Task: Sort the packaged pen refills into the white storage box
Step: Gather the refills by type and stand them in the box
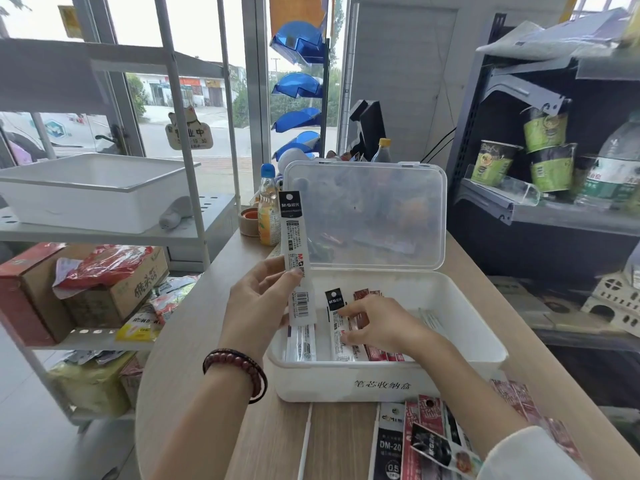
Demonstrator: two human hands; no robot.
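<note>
The white storage box [388, 382] sits open, its clear lid [374, 216] standing upright along the far rim. The box's right half is mostly bare. Above the box's left edge, the left hand [256, 303] pinches a white refill pack [294, 244] upright between thumb and fingers. Inside the box, the right hand [377, 323] bends over the packs lying there, thumb and forefinger closed on a black-topped pack [335, 303]. Loose packs [426, 441] lie on the wooden table [194, 341] just in front of the box. A bottle [268, 209] stands behind its left corner, and a shelf of cup noodles [547, 157] is to its right.
</note>
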